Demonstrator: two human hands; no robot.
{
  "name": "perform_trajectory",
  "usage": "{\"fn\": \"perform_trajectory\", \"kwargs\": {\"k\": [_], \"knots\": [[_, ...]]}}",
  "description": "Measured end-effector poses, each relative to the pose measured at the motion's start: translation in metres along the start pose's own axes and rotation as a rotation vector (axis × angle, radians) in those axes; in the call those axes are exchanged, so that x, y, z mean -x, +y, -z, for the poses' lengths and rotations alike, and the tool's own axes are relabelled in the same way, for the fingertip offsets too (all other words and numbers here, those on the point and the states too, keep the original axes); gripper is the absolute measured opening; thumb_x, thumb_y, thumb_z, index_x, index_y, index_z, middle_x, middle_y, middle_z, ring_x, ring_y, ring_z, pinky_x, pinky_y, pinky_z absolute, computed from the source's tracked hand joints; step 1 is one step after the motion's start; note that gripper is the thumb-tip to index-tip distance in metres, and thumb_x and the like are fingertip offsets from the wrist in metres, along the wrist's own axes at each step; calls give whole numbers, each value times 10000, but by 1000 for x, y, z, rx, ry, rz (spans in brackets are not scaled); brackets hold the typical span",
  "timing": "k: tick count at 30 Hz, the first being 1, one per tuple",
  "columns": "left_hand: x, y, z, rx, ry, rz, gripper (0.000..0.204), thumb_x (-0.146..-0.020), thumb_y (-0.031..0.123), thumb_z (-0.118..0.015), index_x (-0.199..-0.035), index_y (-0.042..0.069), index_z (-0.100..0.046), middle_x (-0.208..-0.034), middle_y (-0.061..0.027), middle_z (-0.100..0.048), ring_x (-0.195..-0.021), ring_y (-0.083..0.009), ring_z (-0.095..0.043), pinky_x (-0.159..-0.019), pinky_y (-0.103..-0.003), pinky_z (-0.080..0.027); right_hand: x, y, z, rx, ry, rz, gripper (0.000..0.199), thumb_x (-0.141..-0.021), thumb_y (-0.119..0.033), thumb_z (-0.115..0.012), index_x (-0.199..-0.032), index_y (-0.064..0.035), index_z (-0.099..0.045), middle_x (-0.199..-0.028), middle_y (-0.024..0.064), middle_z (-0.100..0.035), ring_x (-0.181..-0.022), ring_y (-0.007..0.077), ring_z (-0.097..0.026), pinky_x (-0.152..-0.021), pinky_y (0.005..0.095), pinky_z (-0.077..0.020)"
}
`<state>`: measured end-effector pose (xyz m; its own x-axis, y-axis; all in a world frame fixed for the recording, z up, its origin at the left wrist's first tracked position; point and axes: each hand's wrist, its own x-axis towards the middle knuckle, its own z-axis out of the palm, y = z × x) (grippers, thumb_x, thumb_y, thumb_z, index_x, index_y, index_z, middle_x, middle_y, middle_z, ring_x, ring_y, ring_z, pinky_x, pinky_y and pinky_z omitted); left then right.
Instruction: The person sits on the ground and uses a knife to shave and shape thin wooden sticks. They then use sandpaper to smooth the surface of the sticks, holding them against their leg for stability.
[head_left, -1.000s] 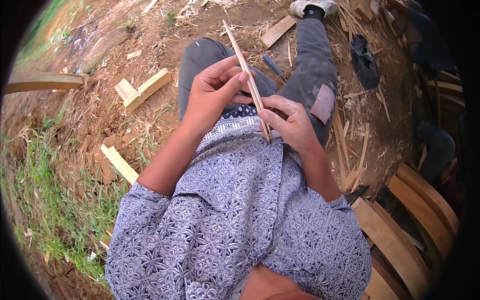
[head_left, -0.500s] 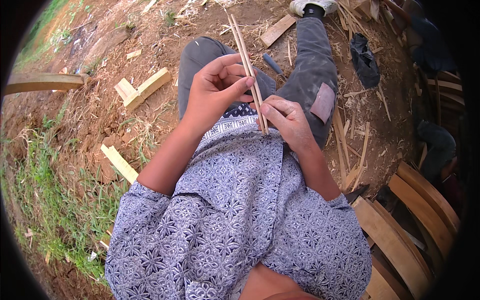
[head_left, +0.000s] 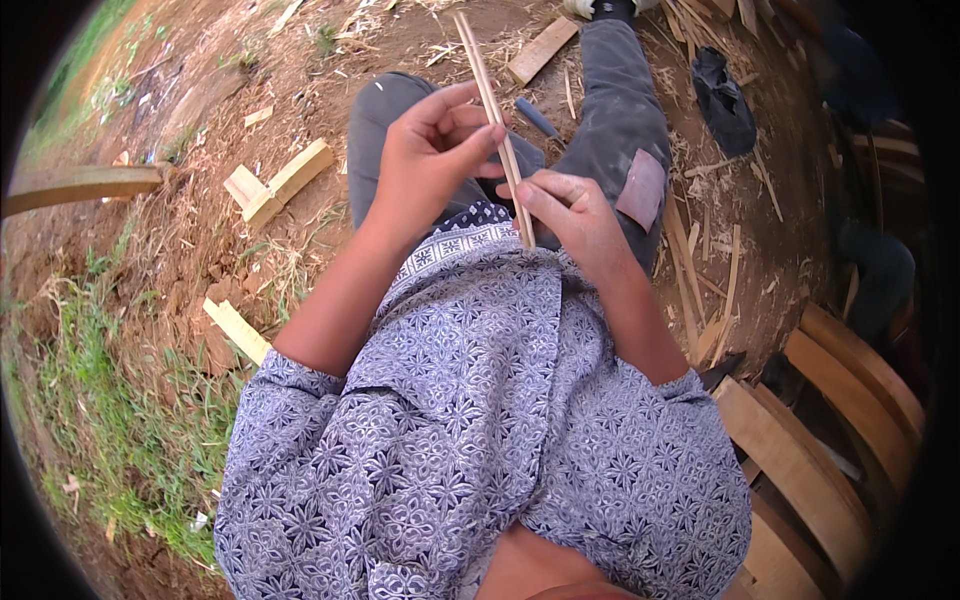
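Observation:
Two thin pale wooden sticks (head_left: 487, 90) lie side by side, slanting up and away over my lap. Around their middle my left hand (head_left: 437, 150) is closed, the thumb pressed along them. My right hand (head_left: 570, 212) pinches their near part between thumb and fingers, just above the lower ends. Those lower ends come close to the patterned cloth at my waist. Beyond the sticks, a tool with a blue-grey handle (head_left: 538, 117) lies on the ground between my legs; its far part is hard to make out.
A sandpaper-like pinkish patch (head_left: 641, 189) rests on my right thigh. Jointed wood blocks (head_left: 285, 185) lie to the left, near a curved beam (head_left: 90, 188). Curved planks (head_left: 790, 460) are stacked at lower right. A black plastic bag (head_left: 722, 105) and wood shavings litter the ground.
The two sticks have drawn closer together at their far ends. Both hands keep hold of them, and the whole view has shifted slightly.

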<state>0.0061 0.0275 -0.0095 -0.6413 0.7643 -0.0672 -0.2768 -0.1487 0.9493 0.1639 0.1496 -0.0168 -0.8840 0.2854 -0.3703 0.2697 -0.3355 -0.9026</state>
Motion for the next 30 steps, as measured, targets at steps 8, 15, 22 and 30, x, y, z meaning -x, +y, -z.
{"fn": "perform_trajectory", "kwargs": {"k": [8, 15, 22, 30], "knots": [[-50, -11, -38, 194, 70, -30, 296, -960, 23, -651, -1237, 18, -547, -1073, -112, -685, -971, -193, -695, -815, -370, -638, 1, 3, 46, -421, 125, 196, 527, -1053, -384, -525, -1339, 57, -563, -973, 67, -673, -839, 144, -684, -734, 281, -587], [-40, -34, -87, 409, -118, 175, 143, -981, 37, -631, -1116, 59, -587, -1178, -134, -673, -1098, -226, -685, -887, -339, -616, 30, 16, 63, -653, 289, 601, 418, -1047, -257, -562, -1353, 28, -556, -1116, 107, -689, -1012, 178, -701, -850, 308, -608], [-21, -46, -93, 391, -167, 279, 117, -964, -11, -633, -1064, 20, -580, -1068, -139, -689, -990, -211, -711, -839, -327, -647, 42, 5, 66, -386, 598, 602, 266, -1017, -160, -613, -1193, 38, -637, -1011, 150, -727, -926, 205, -738, -799, 292, -633], [-15, -39, -68, 283, -187, 215, 173, -1038, 161, -577, -1134, 19, -595, -1029, -103, -686, -926, -171, -705, -823, -281, -619, 39, -2, 77, -305, 611, 573, 277, -1004, -214, -641, -1157, 14, -674, -964, 137, -745, -826, 197, -760, -648, 198, -596]]}}
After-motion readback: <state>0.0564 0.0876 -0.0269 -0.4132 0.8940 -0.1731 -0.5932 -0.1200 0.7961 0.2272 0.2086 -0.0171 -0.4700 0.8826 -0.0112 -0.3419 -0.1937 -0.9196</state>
